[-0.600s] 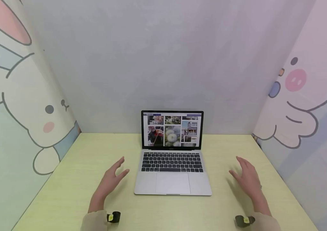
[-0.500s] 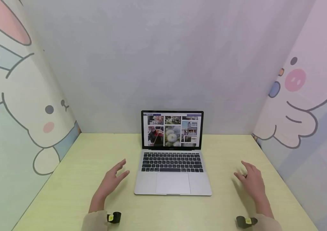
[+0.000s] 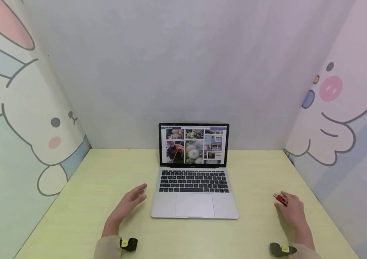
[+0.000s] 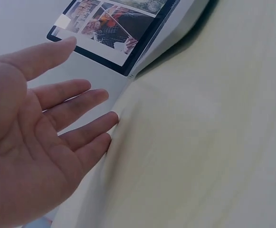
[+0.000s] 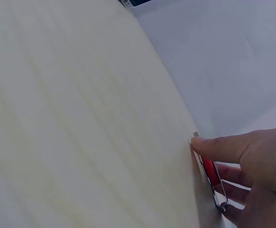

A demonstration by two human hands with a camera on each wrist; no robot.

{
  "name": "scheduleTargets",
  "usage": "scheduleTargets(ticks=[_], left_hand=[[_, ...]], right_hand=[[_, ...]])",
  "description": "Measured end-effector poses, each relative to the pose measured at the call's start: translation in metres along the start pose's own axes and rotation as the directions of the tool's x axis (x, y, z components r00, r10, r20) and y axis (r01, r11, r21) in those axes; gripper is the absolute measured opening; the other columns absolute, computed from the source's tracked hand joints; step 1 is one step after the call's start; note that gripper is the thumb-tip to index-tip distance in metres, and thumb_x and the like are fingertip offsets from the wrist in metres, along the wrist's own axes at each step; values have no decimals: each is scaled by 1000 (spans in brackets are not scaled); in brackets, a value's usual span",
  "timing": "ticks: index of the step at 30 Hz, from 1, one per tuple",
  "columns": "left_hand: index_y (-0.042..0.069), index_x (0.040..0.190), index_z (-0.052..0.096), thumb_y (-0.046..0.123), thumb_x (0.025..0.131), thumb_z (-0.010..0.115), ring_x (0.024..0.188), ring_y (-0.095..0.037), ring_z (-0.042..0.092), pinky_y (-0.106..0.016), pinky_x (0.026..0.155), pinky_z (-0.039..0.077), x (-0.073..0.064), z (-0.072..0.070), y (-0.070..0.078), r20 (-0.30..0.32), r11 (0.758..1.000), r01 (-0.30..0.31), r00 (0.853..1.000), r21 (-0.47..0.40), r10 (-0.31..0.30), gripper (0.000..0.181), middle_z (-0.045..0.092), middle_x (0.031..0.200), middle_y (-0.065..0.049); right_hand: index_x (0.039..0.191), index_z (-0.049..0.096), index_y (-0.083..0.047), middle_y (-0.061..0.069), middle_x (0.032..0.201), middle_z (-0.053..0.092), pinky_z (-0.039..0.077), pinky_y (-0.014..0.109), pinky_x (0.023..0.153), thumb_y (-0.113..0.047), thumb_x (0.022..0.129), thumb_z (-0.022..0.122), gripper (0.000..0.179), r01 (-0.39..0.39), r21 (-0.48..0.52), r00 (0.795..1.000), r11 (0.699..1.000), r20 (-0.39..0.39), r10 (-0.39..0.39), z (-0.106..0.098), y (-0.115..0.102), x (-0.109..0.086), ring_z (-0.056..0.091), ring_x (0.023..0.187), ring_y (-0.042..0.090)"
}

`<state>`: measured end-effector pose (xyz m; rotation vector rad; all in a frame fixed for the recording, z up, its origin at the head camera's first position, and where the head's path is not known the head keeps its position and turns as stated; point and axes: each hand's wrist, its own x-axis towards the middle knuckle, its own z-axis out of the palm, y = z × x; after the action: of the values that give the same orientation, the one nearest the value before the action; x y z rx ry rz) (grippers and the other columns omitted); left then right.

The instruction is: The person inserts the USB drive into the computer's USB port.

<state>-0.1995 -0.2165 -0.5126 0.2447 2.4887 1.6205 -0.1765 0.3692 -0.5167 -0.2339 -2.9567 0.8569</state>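
Note:
A red USB flash drive (image 3: pixel 280 199) with a metal swivel cover lies on the table to the right of the laptop. My right hand (image 3: pixel 293 213) is around it, thumb on the near side and fingers beyond, still spread wider than the drive. In the right wrist view the thumb crosses in front of the connector end of the flash drive (image 5: pixel 211 171); whether it touches is unclear. Beside the left edge of the silver laptop (image 3: pixel 194 205), my left hand (image 3: pixel 126 206) holds nothing. Its palm and spread fingers show in the left wrist view.
The laptop's lid is raised, its screen (image 3: pixel 194 144) showing photos. A pale yellow table (image 3: pixel 118 162) reaches back to a grey wall (image 3: pixel 186 72). Cartoon-printed panels (image 3: pixel 348 140) close off both sides.
My right hand has moved right and toward me, so the flash drive now shows between thumb and fingers. The left hand has shifted slightly right and nearer. The laptop stays in place.

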Motion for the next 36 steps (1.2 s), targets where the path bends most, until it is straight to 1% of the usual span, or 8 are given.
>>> scheduleTargets(ticks=[6,10,16,21,26,28,32,36], left_hand=[[1,147,38,21,98,56,144,-36,34,-50,119,27,3,3,-4,11,999,-15,1000,37,14,55,39,153,-18],[1,145,41,15,97,58,144,-36,33,-51,120,25,6,6,-6,8,998,-26,1000,64,25,54,41,152,-17],[0,145,41,11,96,58,145,-38,30,-53,120,23,9,13,0,14,995,-39,999,89,38,53,41,151,-19],[1,145,41,9,96,56,145,-39,29,-54,121,21,10,19,0,7,994,-28,1000,103,27,52,40,151,-20],[3,146,41,11,96,57,144,-38,30,-54,121,21,11,23,-1,-5,993,-20,1000,117,21,53,41,151,-18],[4,146,42,12,96,57,144,-38,30,-53,121,22,12,25,0,-11,993,-15,1000,118,17,53,42,151,-17],[5,146,42,12,96,57,145,-37,30,-53,121,22,14,27,1,-18,993,-14,1000,117,16,53,42,151,-16],[5,146,42,10,95,57,145,-37,29,-53,121,21,16,31,2,-21,994,-13,1000,109,16,53,41,152,-15]], right_hand=[[132,38,18,44,132,31,29,68,101,-9,93,56,51,-38,13,999,999,8,38,-3,2,0,29,120,59],[123,45,19,44,127,35,30,67,100,-6,93,56,41,-51,23,999,998,-15,52,-3,1,1,32,117,57],[110,49,19,43,124,35,31,67,99,-1,93,54,27,-67,15,997,998,-35,67,-4,1,2,32,115,56],[104,52,19,43,118,38,36,66,93,-1,92,56,23,-28,-22,999,999,-39,27,-4,1,3,36,109,56],[102,55,18,42,112,43,40,64,88,-3,92,59,23,12,-53,999,999,-30,-14,-5,2,5,42,103,55],[102,57,18,39,107,50,43,61,85,-2,91,59,23,39,-66,999,997,-28,-40,-6,2,7,48,99,51],[103,57,17,30,96,60,50,53,79,-2,91,60,22,76,-55,997,996,1,-76,-8,-3,12,57,88,37],[106,56,13,27,97,62,51,51,80,-2,92,59,21,95,-14,995,995,26,-94,-7,-11,18,59,89,35]])
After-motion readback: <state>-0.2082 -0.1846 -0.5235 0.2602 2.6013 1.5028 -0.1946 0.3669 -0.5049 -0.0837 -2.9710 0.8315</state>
